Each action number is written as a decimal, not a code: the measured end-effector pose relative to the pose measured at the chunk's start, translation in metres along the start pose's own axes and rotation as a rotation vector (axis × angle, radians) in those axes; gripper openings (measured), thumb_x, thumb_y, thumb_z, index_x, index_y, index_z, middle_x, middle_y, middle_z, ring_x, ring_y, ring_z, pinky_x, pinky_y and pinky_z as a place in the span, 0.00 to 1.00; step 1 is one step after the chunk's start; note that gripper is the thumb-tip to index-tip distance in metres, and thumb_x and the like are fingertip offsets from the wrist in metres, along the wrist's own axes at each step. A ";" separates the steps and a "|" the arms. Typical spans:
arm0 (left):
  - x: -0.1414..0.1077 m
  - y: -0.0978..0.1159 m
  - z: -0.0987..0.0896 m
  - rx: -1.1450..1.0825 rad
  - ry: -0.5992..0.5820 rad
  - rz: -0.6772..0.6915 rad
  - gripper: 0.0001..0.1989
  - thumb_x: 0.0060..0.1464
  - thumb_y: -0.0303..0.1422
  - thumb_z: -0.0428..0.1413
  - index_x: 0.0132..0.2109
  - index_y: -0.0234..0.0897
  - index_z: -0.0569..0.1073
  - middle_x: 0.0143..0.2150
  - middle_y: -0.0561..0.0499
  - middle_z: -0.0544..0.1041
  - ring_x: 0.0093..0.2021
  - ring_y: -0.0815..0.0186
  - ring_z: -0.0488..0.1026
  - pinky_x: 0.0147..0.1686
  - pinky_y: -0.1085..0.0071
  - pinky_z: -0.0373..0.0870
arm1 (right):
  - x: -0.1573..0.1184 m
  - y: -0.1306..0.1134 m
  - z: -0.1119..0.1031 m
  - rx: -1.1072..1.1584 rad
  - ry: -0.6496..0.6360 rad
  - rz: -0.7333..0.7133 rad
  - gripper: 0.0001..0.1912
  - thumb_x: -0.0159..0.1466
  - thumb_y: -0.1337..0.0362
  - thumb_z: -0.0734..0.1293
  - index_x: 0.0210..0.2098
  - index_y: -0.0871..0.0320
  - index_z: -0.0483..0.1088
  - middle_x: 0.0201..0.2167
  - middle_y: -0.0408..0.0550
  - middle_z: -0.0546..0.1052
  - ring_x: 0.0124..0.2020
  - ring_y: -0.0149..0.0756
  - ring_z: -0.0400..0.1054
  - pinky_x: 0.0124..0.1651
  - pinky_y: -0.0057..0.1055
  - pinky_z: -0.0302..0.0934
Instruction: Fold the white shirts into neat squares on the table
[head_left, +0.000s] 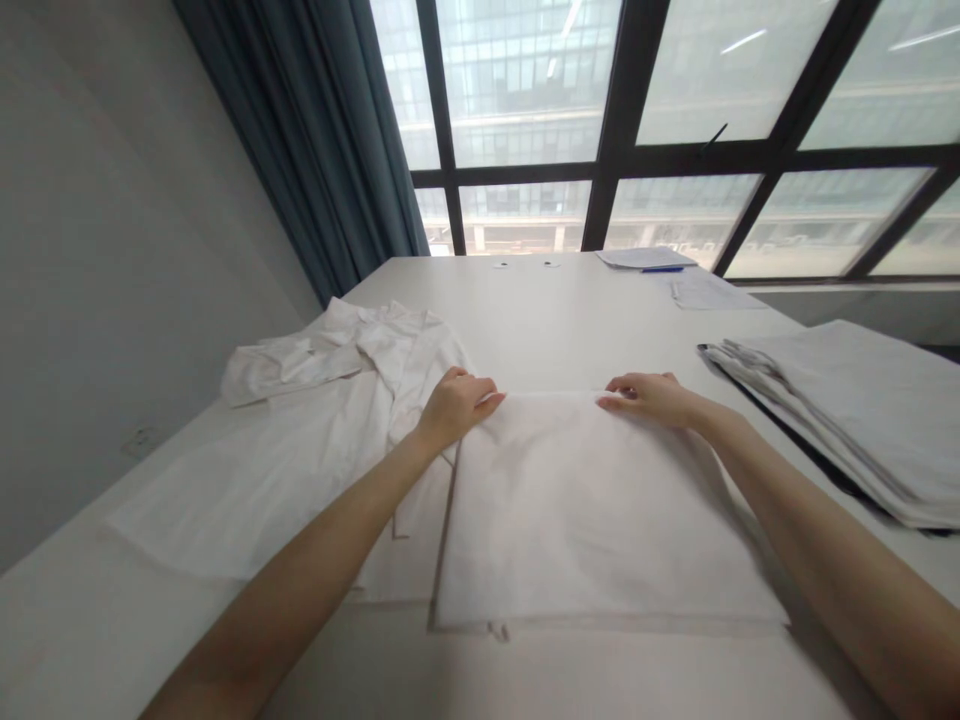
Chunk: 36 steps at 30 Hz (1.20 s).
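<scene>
A folded white cloth is spread in front of me, its near edge low over the white table. My left hand pinches the cloth's far left corner between thumb and fingers. At the far right corner, my right hand grips the same edge in a similar pinch. Between the two hands the far edge runs straight. Just left of the cloth lies a loose heap of white fabric, rumpled at its far end, and part of it passes beneath my left forearm.
To the right, folded white cloths are stacked on something dark and flat. Sheets of paper and a blue pen lie at the far end of the white table. Beyond are a blue curtain and dark-framed windows.
</scene>
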<state>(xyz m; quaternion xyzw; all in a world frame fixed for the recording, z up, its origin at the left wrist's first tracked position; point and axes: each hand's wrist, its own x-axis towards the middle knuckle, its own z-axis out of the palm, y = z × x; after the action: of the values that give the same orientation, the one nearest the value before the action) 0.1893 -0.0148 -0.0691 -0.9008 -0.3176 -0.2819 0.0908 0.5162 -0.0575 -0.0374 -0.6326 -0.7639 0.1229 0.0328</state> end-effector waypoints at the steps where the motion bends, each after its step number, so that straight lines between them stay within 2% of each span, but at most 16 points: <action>1: 0.001 0.001 -0.002 0.030 0.047 0.044 0.24 0.67 0.42 0.41 0.30 0.36 0.72 0.25 0.50 0.76 0.27 0.67 0.71 0.43 0.66 0.63 | -0.002 -0.003 -0.004 0.010 -0.031 -0.014 0.26 0.63 0.42 0.56 0.39 0.56 0.73 0.37 0.51 0.78 0.40 0.47 0.71 0.45 0.40 0.53; 4: 0.004 0.006 -0.010 0.085 0.122 0.130 0.25 0.67 0.44 0.40 0.29 0.37 0.72 0.23 0.52 0.75 0.24 0.69 0.69 0.42 0.69 0.64 | -0.009 -0.014 -0.013 0.088 -0.095 -0.095 0.28 0.62 0.38 0.55 0.31 0.57 0.69 0.30 0.49 0.76 0.32 0.42 0.69 0.36 0.34 0.54; 6: 0.008 0.009 -0.017 0.084 0.071 0.099 0.25 0.66 0.45 0.41 0.29 0.37 0.73 0.23 0.52 0.75 0.24 0.68 0.70 0.40 0.70 0.65 | -0.011 -0.021 -0.015 0.152 -0.098 -0.136 0.28 0.61 0.37 0.57 0.30 0.56 0.66 0.28 0.47 0.73 0.29 0.39 0.66 0.31 0.32 0.53; 9: 0.016 0.016 -0.030 0.025 -0.136 -0.139 0.23 0.63 0.46 0.44 0.32 0.39 0.75 0.26 0.52 0.77 0.27 0.66 0.73 0.32 0.71 0.63 | -0.013 -0.027 -0.014 0.201 -0.076 -0.148 0.26 0.59 0.38 0.61 0.29 0.56 0.66 0.25 0.44 0.70 0.26 0.35 0.63 0.28 0.30 0.51; 12: 0.021 0.023 -0.040 -0.087 -0.370 -0.347 0.20 0.62 0.48 0.45 0.41 0.43 0.77 0.33 0.52 0.80 0.33 0.63 0.76 0.30 0.72 0.62 | -0.014 -0.034 -0.013 0.228 -0.036 -0.158 0.25 0.58 0.39 0.63 0.27 0.56 0.66 0.22 0.42 0.68 0.24 0.33 0.61 0.26 0.29 0.49; 15: 0.023 0.031 -0.043 -0.144 -0.539 -0.339 0.24 0.64 0.50 0.40 0.47 0.45 0.76 0.40 0.50 0.81 0.39 0.60 0.76 0.35 0.70 0.64 | -0.018 -0.043 -0.017 0.220 0.017 -0.183 0.24 0.58 0.39 0.63 0.29 0.55 0.67 0.21 0.41 0.68 0.24 0.33 0.61 0.26 0.29 0.48; 17: 0.024 0.037 -0.042 -0.130 -0.594 -0.295 0.27 0.64 0.52 0.37 0.50 0.45 0.75 0.43 0.48 0.80 0.43 0.57 0.76 0.38 0.68 0.65 | -0.023 -0.050 -0.023 0.179 0.038 -0.195 0.23 0.59 0.39 0.63 0.31 0.55 0.68 0.21 0.41 0.69 0.24 0.33 0.62 0.27 0.29 0.49; 20: 0.025 0.043 -0.040 -0.078 -0.606 -0.263 0.30 0.62 0.56 0.36 0.54 0.45 0.73 0.43 0.45 0.80 0.44 0.53 0.76 0.40 0.65 0.66 | -0.029 -0.057 -0.032 0.076 0.052 -0.197 0.23 0.59 0.39 0.63 0.34 0.54 0.69 0.23 0.43 0.72 0.24 0.35 0.63 0.28 0.30 0.49; 23: 0.026 0.048 -0.039 -0.012 -0.590 -0.253 0.32 0.61 0.58 0.35 0.51 0.43 0.74 0.39 0.44 0.80 0.41 0.53 0.77 0.37 0.65 0.66 | -0.033 -0.062 -0.036 -0.031 0.051 -0.194 0.25 0.60 0.39 0.61 0.39 0.53 0.70 0.26 0.45 0.74 0.27 0.38 0.66 0.29 0.30 0.50; 27: 0.027 0.057 -0.040 0.116 -0.516 -0.244 0.34 0.59 0.60 0.36 0.46 0.41 0.75 0.34 0.44 0.80 0.37 0.54 0.77 0.34 0.66 0.65 | -0.034 -0.069 -0.031 -0.094 0.020 -0.235 0.26 0.63 0.40 0.58 0.46 0.53 0.70 0.29 0.48 0.77 0.30 0.41 0.69 0.30 0.31 0.51; 30: 0.028 0.064 -0.043 0.143 -0.472 -0.245 0.34 0.58 0.61 0.37 0.45 0.40 0.75 0.33 0.44 0.79 0.36 0.55 0.77 0.35 0.66 0.66 | -0.033 -0.074 -0.025 -0.065 -0.007 -0.280 0.24 0.65 0.41 0.57 0.45 0.53 0.70 0.28 0.47 0.77 0.30 0.41 0.70 0.30 0.30 0.51; 33: 0.030 0.060 -0.048 0.015 -0.511 -0.297 0.31 0.59 0.58 0.40 0.47 0.42 0.75 0.36 0.46 0.80 0.38 0.56 0.76 0.38 0.66 0.66 | -0.030 -0.073 -0.022 -0.034 -0.011 -0.281 0.23 0.65 0.42 0.58 0.40 0.53 0.71 0.25 0.46 0.75 0.27 0.38 0.68 0.29 0.30 0.50; 36: 0.032 0.041 -0.057 -0.332 -0.561 -0.304 0.24 0.64 0.47 0.39 0.46 0.41 0.76 0.43 0.49 0.80 0.43 0.60 0.75 0.44 0.68 0.66 | -0.027 -0.068 -0.020 0.029 -0.016 -0.272 0.23 0.64 0.42 0.60 0.37 0.53 0.72 0.25 0.46 0.75 0.26 0.37 0.67 0.28 0.29 0.50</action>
<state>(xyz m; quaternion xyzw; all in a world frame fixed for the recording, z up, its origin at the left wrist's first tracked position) 0.2097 -0.0496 -0.0038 -0.8879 -0.4105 -0.0819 -0.1906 0.4600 -0.0923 0.0002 -0.5217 -0.8410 0.1333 0.0522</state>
